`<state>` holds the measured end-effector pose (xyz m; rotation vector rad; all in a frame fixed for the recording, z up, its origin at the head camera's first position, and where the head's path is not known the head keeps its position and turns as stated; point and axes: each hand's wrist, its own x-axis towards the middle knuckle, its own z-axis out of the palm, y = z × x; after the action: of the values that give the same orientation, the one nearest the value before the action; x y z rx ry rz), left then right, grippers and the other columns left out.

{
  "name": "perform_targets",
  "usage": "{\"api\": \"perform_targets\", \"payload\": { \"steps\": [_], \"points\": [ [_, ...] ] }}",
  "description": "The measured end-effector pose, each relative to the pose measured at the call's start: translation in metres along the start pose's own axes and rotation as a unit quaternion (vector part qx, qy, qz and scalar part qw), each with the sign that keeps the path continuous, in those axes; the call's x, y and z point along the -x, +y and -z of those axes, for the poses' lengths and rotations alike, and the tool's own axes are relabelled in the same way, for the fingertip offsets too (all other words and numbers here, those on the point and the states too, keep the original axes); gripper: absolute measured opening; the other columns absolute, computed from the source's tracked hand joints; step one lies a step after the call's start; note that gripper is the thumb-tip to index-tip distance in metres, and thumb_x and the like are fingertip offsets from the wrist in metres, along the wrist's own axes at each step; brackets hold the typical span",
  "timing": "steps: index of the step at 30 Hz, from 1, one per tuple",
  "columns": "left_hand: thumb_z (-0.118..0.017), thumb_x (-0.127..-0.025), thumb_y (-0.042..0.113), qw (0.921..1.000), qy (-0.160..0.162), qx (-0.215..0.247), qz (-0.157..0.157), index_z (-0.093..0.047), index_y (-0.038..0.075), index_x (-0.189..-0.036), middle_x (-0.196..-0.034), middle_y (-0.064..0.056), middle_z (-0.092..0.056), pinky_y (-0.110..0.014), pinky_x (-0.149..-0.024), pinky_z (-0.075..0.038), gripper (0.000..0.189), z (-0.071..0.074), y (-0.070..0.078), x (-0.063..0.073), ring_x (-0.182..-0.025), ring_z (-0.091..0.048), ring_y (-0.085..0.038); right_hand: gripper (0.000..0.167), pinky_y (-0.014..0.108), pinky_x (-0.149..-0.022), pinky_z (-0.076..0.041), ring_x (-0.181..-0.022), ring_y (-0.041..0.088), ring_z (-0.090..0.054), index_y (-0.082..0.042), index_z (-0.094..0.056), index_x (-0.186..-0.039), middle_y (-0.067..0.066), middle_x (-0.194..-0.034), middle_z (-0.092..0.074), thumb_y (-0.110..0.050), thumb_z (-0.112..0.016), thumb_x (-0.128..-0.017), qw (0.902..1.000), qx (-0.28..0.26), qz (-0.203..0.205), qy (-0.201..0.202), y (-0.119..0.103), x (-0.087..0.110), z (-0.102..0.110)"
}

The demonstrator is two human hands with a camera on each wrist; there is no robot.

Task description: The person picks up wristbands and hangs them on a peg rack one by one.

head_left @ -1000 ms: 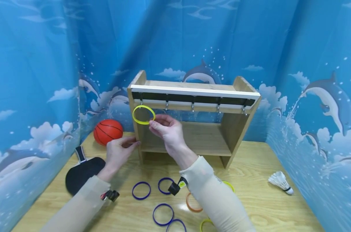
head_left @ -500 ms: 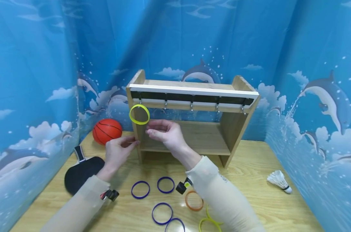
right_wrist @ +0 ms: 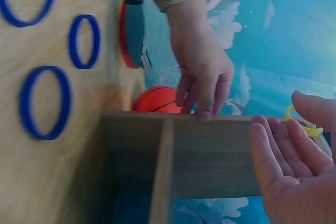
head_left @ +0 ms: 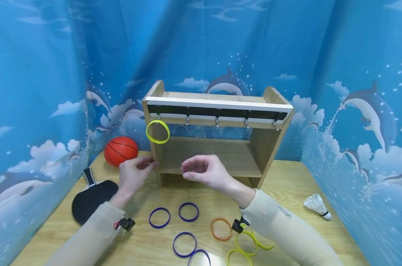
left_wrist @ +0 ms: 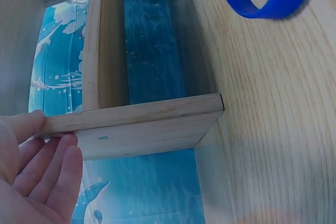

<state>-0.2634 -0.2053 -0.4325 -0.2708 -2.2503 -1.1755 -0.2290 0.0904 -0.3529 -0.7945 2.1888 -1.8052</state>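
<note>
Yellow ring (head_left: 158,142) hangs on the leftmost hook (head_left: 158,116) of the wooden rack (head_left: 205,149). Left hand (head_left: 133,176) pinches the rack's left side panel. Right hand (head_left: 209,170) apart from the ring, fingers loosely bent, before the lower shelf. Blue rings (head_left: 159,226), orange ring (head_left: 222,239) on bench (head_left: 287,192).

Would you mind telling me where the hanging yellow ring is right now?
In the head view, the hanging yellow ring is on the left, on the leftmost hook of the wooden shelf unit, above the left hand.
</note>
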Motion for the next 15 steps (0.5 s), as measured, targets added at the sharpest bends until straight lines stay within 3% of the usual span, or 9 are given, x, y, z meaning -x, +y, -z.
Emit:
{"api": "perform_targets", "payload": {
  "steps": [8,11,15],
  "points": [
    [-0.092,-0.095,0.016,0.9999,0.003,-0.015,0.005,-0.090,0.009,-0.114,-0.103,-0.016,-0.089,0.000,-0.072,-0.049,0.020,0.000,0.000,0.000,-0.087,-0.087,-0.037,0.037,0.031,-0.096,-0.069,-0.118,0.043,-0.082,0.010,-0.073,-0.133,0.030,-0.129,-0.080,0.004,-0.080,-0.098,0.9993,0.021,-0.016,-0.026,0.016,0.040,0.020],
    [-0.091,-0.096,0.015,0.9999,-0.002,-0.011,0.007,-0.089,0.007,-0.114,-0.104,-0.017,-0.088,0.000,-0.072,-0.049,0.021,0.001,0.001,0.001,-0.089,-0.087,-0.039,0.038,0.029,-0.096,-0.068,-0.118,0.047,-0.080,0.010,-0.072,-0.134,0.029,-0.128,-0.080,0.003,-0.081,-0.097,0.9987,0.037,-0.025,-0.026,0.026,0.051,0.028],
    [-0.090,-0.097,0.015,0.9998,-0.010,-0.010,0.013,-0.089,0.007,-0.115,-0.107,-0.017,-0.088,0.000,-0.072,-0.050,0.021,0.001,0.001,0.002,-0.091,-0.087,-0.039,0.040,0.027,-0.095,-0.068,-0.115,0.042,-0.081,0.011,-0.071,-0.134,0.028,-0.126,-0.081,0.000,-0.082,-0.097,0.9968,0.064,-0.035,-0.033,0.043,0.062,0.038]
  ]
}}
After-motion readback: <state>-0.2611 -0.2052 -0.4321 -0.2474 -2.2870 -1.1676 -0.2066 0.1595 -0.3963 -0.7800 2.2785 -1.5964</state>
